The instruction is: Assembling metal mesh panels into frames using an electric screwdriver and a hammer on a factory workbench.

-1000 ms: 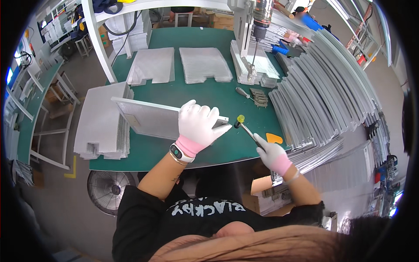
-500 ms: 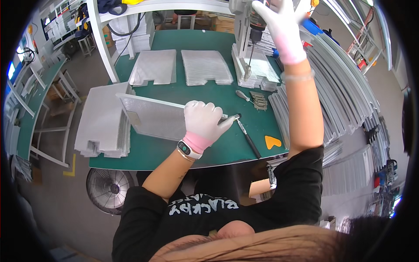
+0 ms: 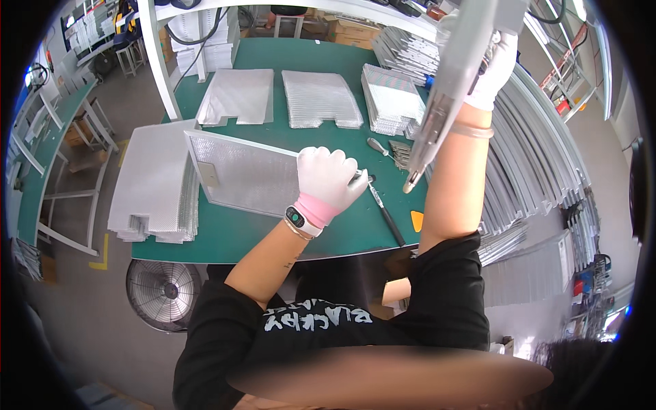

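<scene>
Left hand (image 3: 326, 179): my knit glove pressed flat on framed metal mesh panel (image 3: 244, 176).
Right hand (image 3: 493, 65): clenched round long grey hanging tool (image 3: 444, 96).

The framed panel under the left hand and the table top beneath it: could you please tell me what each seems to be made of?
The framed panel looks like dull silver metal, probably aluminium: fine mesh inside a bright, smooth rim. The left hand, in a white glove, presses on its right edge. The table top looks like a matte green mat, perhaps rubber or vinyl, without glare.
</scene>
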`<control>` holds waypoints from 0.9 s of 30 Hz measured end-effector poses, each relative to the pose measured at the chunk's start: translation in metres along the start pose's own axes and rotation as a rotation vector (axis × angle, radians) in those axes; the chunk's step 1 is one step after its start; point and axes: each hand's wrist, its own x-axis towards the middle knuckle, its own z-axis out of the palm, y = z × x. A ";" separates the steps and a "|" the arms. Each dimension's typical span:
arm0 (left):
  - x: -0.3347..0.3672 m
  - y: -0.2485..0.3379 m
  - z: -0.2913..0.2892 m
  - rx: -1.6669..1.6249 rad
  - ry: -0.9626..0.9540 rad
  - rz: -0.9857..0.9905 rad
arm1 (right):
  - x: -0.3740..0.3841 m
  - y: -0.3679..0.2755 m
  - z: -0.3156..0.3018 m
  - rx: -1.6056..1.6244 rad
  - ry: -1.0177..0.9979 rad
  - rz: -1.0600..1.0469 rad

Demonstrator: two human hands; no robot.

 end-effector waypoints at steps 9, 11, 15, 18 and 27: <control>0.000 -0.007 -0.002 -0.042 0.059 0.025 | 0.005 -0.024 0.064 -0.143 0.606 0.202; 0.001 -0.008 -0.002 -0.033 0.058 0.034 | 0.008 -0.025 0.072 -0.548 0.838 0.201; 0.000 -0.006 -0.004 -0.050 -0.010 0.016 | -0.022 -0.011 0.043 0.232 0.312 0.337; -0.002 -0.008 0.000 -0.041 -0.017 -0.003 | -0.032 0.007 0.069 0.056 0.374 0.362; 0.003 -0.003 -0.009 -0.078 -0.037 -0.038 | -0.045 0.014 0.070 0.069 0.301 0.382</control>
